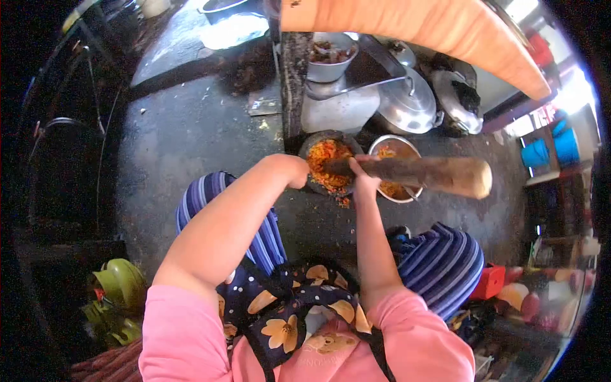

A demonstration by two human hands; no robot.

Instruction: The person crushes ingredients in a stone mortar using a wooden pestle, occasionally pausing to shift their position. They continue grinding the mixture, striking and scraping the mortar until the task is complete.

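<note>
A dark stone mortar (303,148) stands on the floor between my knees, filled with coarse orange-red mash (326,153). My left hand (294,170) is bent against the mortar's left rim, seemingly gripping it; its fingertips are hidden. My right hand (364,178) is closed around a thick wooden pestle (439,176). The pestle leans far to the right, its dark end down in the mash. Just right of the mortar, partly behind the pestle and my right hand, sits a metal bowl (400,138) with more orange mash and a spoon handle.
Beyond the mortar are a metal pot (328,70) of dark food, a lidded silver pot (410,105) and another lidded pot (458,102). A large curved wooden piece (414,18) crosses the top. Green containers (121,286) stand at lower left. Blue buckets (536,154) are at right.
</note>
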